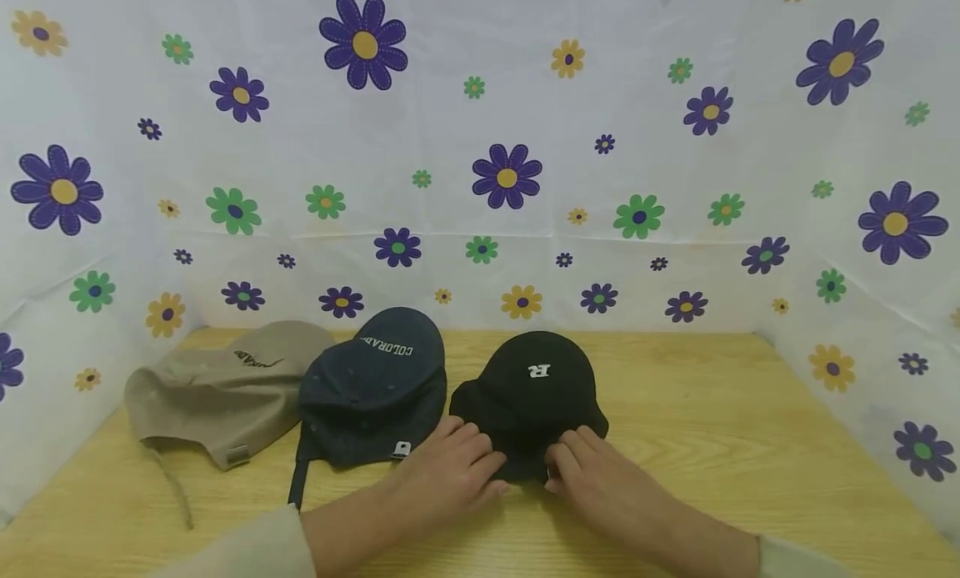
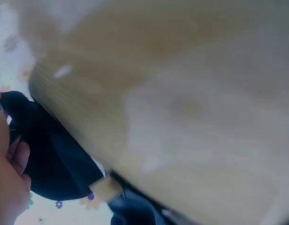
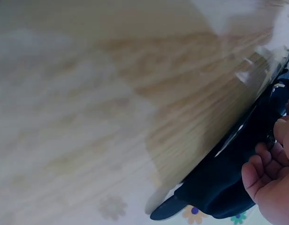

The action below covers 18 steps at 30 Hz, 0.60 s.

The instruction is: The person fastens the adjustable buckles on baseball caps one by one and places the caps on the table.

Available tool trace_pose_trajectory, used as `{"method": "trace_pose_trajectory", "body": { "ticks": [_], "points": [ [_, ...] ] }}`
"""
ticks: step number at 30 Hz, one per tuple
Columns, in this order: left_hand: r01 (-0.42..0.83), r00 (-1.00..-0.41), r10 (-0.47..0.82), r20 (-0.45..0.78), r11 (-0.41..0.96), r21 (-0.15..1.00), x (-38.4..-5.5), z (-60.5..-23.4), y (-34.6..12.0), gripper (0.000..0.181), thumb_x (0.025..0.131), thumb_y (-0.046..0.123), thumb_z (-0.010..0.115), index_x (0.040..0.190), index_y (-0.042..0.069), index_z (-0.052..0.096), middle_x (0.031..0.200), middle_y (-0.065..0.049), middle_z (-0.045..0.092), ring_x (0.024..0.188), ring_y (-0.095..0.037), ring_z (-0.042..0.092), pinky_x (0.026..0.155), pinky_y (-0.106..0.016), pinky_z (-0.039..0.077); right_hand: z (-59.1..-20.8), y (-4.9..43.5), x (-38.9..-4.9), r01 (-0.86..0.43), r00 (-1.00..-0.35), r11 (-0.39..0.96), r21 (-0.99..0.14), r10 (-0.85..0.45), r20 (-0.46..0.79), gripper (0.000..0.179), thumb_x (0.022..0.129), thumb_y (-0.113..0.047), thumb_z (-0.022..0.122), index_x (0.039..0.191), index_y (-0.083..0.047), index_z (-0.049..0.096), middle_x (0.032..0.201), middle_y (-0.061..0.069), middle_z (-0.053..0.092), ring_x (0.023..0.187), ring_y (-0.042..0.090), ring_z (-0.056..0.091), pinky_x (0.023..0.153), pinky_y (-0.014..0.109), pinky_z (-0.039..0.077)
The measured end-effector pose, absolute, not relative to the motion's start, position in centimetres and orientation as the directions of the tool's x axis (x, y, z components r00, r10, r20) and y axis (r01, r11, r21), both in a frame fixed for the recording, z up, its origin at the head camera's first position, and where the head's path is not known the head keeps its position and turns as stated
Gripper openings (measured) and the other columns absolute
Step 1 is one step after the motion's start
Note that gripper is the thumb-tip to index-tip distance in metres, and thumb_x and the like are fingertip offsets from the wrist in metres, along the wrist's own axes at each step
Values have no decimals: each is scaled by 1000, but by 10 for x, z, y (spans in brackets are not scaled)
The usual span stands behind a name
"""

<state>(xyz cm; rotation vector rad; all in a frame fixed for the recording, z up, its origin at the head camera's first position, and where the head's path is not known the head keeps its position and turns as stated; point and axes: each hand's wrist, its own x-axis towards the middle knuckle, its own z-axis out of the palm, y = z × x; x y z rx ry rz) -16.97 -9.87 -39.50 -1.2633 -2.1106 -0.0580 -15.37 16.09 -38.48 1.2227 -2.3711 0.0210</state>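
Note:
A black cap (image 1: 540,394) with a white R on its front stands on the wooden table, right of two other caps. At its near left edge my left hand (image 1: 453,465) grips the fabric with curled fingers. My right hand (image 1: 600,478) pinches the near right edge, thumb and fingers together. In the right wrist view, the curled fingers of the right hand (image 3: 276,173) are at the edge of the black cap (image 3: 224,185), with a small dark shiny piece by the fingertips. The left wrist view catches the left hand (image 2: 8,164) against the black cap (image 2: 57,164).
Just left of the black cap sits a navy cap (image 1: 375,394) lettered COLORADO, its strap (image 1: 296,482) hanging toward me. Farther left lies a beige cap (image 1: 225,394) with a loose strap (image 1: 172,486). A white flowered cloth (image 1: 420,128) surrounds the table (image 1: 705,411) at the back and sides.

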Motion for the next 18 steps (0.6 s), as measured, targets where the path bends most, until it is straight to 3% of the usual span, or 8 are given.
{"method": "trace_pose_trajectory", "body": {
  "ticks": [2, 6, 10, 12, 15, 18],
  "points": [
    [800, -299, 769, 565, 525, -291, -172, -394, -100, 25, 86, 38, 76, 96, 15, 75, 87, 5, 61, 81, -13, 53, 80, -31, 43, -384, 159, -155, -767, -492, 608, 205, -763, 419, 23, 91, -23, 73, 97, -8, 56, 86, -5, 46, 80, 10, 39, 74, 21, 40],
    [833, -387, 705, 595, 544, -104, -173, -391, -102, 19, 87, 32, 76, 95, 14, 76, 84, 6, 62, 80, -10, 54, 78, -29, 42, -384, 155, -158, -756, -526, 632, 173, -742, 415, 22, 90, -22, 73, 96, -8, 57, 86, -5, 47, 80, 11, 39, 74, 23, 40],
    [827, -522, 621, 585, 536, 170, -169, -390, -98, 15, 92, 26, 70, 95, 12, 76, 83, 6, 64, 77, -7, 56, 74, -27, 42, -382, 151, -154, -723, -670, 683, -102, -660, 340, 14, 93, -18, 69, 97, -10, 58, 89, -5, 53, 82, 10, 47, 75, 25, 46],
    [813, -564, 603, 565, 526, 249, -168, -389, -96, 17, 94, 25, 68, 97, 11, 76, 83, 5, 65, 77, -6, 58, 74, -27, 42, -380, 149, -151, -668, -743, 701, -250, -605, 287, 9, 96, -16, 65, 99, -10, 58, 92, -5, 55, 85, 10, 50, 77, 27, 49],
    [815, -559, 613, 559, 528, 237, -167, -389, -96, 18, 92, 26, 70, 99, 11, 77, 82, 5, 65, 76, -6, 57, 74, -27, 44, -380, 149, -148, -635, -772, 713, -297, -574, 272, 9, 97, -16, 63, 101, -10, 57, 93, -5, 54, 87, 10, 50, 78, 28, 49],
    [844, -486, 645, 590, 522, 123, -169, -391, -98, 20, 88, 26, 75, 100, 11, 78, 80, 6, 63, 75, -8, 55, 73, -26, 44, -383, 150, -150, -690, -706, 708, -151, -611, 358, 14, 94, -17, 68, 99, -10, 57, 91, -6, 51, 85, 9, 46, 76, 25, 47]
  ]
}}
